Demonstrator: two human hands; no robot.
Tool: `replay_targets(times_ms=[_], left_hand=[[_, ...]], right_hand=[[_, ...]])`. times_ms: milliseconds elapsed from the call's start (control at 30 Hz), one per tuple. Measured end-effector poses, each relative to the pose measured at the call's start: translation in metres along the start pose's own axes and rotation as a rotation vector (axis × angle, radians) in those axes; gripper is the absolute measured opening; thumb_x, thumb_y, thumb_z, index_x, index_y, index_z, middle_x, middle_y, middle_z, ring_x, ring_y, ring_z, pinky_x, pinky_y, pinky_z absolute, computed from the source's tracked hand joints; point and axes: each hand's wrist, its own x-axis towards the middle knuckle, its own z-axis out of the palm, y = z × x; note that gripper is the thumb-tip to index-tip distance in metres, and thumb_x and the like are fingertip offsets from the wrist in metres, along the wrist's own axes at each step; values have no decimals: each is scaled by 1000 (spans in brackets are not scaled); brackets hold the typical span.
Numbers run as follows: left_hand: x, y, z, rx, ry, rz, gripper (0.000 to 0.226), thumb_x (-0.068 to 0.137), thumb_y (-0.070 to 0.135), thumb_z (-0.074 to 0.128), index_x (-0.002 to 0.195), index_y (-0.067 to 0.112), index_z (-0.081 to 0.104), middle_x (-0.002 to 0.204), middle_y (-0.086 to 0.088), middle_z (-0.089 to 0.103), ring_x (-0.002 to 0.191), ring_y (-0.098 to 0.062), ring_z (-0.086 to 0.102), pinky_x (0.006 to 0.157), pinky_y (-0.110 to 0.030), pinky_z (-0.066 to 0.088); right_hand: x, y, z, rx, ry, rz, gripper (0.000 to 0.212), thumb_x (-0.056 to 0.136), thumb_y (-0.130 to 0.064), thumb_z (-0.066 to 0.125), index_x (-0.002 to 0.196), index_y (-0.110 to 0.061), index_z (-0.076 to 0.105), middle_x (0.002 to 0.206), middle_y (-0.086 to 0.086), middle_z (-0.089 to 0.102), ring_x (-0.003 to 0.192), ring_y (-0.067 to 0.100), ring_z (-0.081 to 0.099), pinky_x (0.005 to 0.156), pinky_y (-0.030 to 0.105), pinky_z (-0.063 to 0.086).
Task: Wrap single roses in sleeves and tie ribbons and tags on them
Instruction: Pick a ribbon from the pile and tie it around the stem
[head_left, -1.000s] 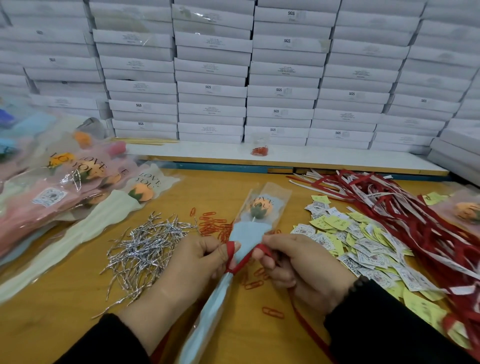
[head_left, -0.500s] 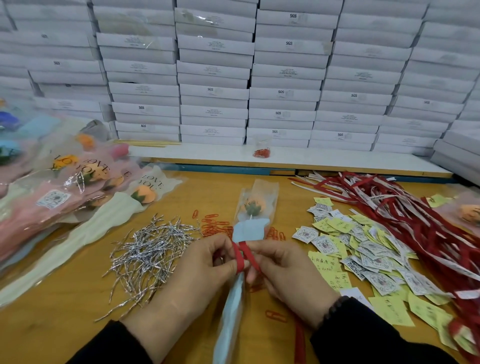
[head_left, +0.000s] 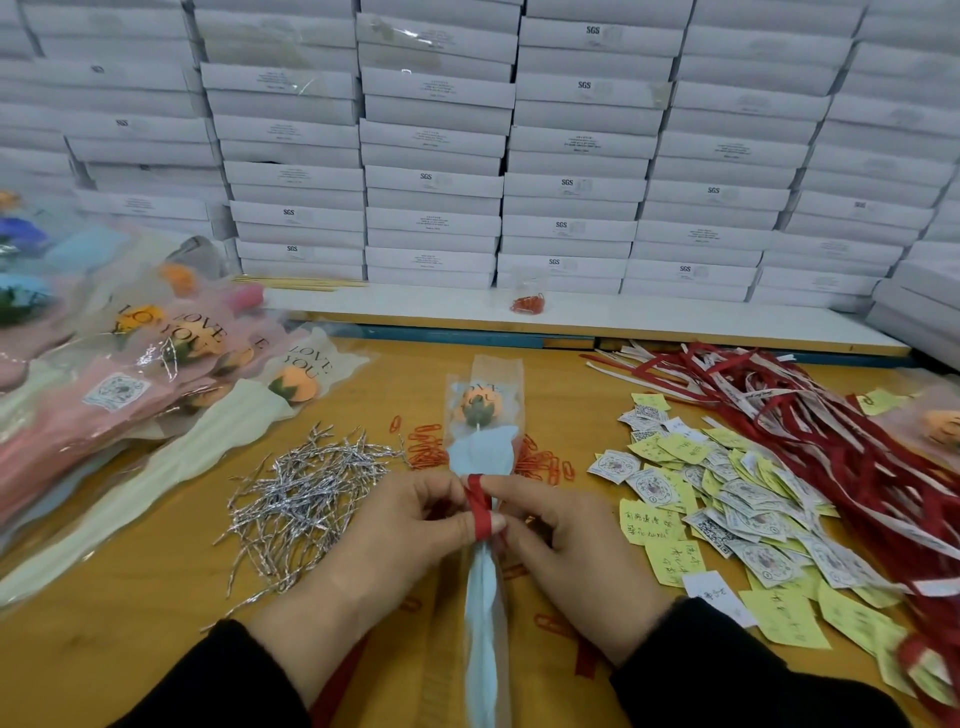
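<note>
An orange rose (head_left: 477, 406) in a clear sleeve with pale blue paper (head_left: 480, 452) lies lengthwise on the wooden table (head_left: 130, 623), bloom pointing away from me. A red ribbon (head_left: 479, 506) is wound around the sleeve's neck. My left hand (head_left: 400, 535) pinches the ribbon from the left with thumb and fingers. My right hand (head_left: 566, 540) pinches it from the right, fingertips meeting at the wrap. A ribbon tail (head_left: 337, 680) trails down under my left wrist.
A heap of silver twist ties (head_left: 301, 499) lies left of my hands, red paper clips (head_left: 426, 447) behind them. Tags and yellow notes (head_left: 727, 509) spread on the right beside red ribbons (head_left: 831, 431). Wrapped roses (head_left: 130, 384) pile at left. White boxes (head_left: 467, 156) are stacked behind.
Both hands drew together on the sleeve's neck. The ribbon, earlier stretched between them, is now wound tightly around the sleeve, and the rose has straightened on the table.
</note>
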Motion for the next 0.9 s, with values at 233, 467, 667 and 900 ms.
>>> replay_targets(times_ms=[233,467,667,900], left_hand=[[-1,-1,-3,19,-35,-3,14,83,3,64,83,-11,62,62,-9,53,49,-5,42,50,-14,34],[-2,-6,-5,91,-80,-91,12,87,10,62,78,4,58,77,-35,57,59,-24,39,61,-36,31],[-3,-5,-1,90,-41,-74,13,90,3,55,77,7,52,53,-7,54,47,-16,45,48,-20,33],[-4,-5,-4,121,2,-159,13,92,13,51,81,8,49,55,-8,62,52,-17,45,53,-27,36]], right_hand=[[1,2,0,-91,40,-174,32,88,-9,57,117,-19,66,108,-16,64,105,-2,56,88,11,46],[3,4,2,-113,-61,-28,14,90,-13,57,91,-26,52,69,-6,63,68,4,61,67,24,50],[5,4,-1,-47,-38,57,19,87,-13,60,79,-26,49,73,-4,62,69,9,61,70,37,53],[4,3,-8,-30,-4,132,10,88,-19,59,81,-20,51,73,-5,60,53,19,51,58,37,44]])
